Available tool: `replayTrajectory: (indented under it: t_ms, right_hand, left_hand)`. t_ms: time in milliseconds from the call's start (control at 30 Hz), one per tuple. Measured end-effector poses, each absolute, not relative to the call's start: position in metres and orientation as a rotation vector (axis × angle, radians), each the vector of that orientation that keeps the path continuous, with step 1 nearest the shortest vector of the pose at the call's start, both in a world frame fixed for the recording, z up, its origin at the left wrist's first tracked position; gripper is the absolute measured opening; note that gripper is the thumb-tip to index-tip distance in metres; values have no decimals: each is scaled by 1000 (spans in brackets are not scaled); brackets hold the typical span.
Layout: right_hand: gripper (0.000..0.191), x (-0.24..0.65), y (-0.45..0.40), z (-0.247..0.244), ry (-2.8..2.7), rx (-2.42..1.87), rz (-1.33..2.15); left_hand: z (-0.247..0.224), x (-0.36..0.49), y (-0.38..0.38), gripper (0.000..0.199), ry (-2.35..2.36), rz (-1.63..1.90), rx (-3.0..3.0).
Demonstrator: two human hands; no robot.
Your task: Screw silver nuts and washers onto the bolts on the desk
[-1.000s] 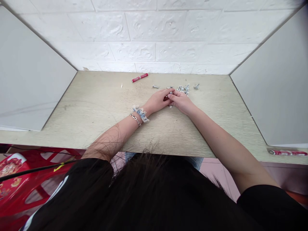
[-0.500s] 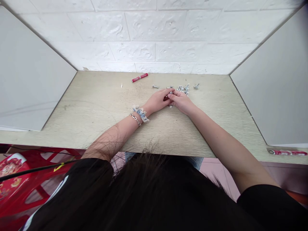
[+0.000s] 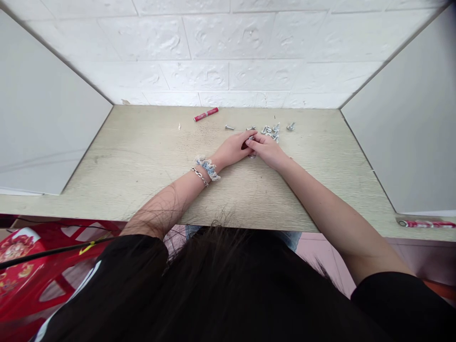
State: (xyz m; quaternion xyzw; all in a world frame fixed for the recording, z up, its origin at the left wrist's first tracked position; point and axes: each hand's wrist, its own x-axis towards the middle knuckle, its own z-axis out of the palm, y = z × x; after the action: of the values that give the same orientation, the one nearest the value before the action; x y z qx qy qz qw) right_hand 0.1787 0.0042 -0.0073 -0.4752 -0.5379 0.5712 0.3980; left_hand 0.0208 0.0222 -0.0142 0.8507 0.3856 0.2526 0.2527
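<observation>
My left hand [image 3: 233, 149] and my right hand [image 3: 269, 151] meet over the middle of the desk, fingertips closed together. Between them is a small silvery bolt [image 3: 251, 137], mostly covered by the fingers. Just below the fingers, another bit of metal [image 3: 252, 156] shows in part; its kind is unclear. A pile of bolts with nuts or washers [image 3: 270, 130] lies right behind my right hand. Behind my left fingertips a further metal piece [image 3: 251, 128] is partly visible. One loose bolt [image 3: 229, 127] rests to the left, and one fitted with a washer [image 3: 291, 126] to the right.
A red tube-like stick [image 3: 205, 114] lies near the brick-patterned wall [image 3: 210, 40]. A similar red stick [image 3: 426, 224] is by the desk's front right edge. Grey-white panels [image 3: 46, 104] flank the wooden desk [image 3: 142, 142]. A red plastic stool or chair [image 3: 21, 304] stands at lower left.
Both hands stay together in nearly the same spot. My right thumb and fingers have shifted very slightly at the bolt. The scattered bolts lie as before.
</observation>
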Motion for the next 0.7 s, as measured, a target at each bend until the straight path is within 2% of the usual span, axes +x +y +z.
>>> replayTrajectory:
  t_ms: [700]
  right_hand:
    - [21, 179, 5, -7, -1408, -1248, 1403]
  left_hand:
    - [-10, 21, 19, 59, 1072, 634, 2272]
